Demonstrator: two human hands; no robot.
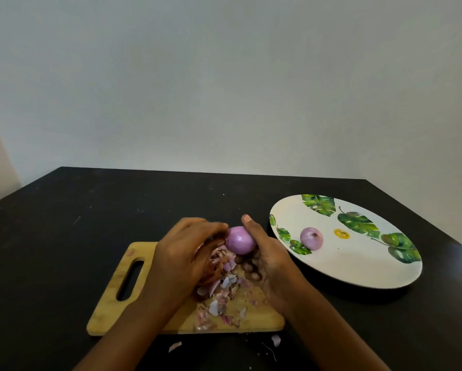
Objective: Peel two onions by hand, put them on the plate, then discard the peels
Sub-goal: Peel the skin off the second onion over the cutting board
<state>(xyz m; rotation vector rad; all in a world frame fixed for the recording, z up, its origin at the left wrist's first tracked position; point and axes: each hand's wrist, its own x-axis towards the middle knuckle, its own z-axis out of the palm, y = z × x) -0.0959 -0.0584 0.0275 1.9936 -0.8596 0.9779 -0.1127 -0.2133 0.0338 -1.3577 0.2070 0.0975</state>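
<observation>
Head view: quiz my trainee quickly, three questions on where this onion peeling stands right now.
1. True or false: the round white leaf-printed plate holds two peeled onions.
2. Where does the pile of papery purple onion peels lie? A) on the plate B) on the light wooden cutting board C) in a bin
3. What do the left hand and right hand grip together?
Key: 1 false, only one small peeled purple onion lies there. 2 B. 3 the second purple onion, held above the board.
</observation>
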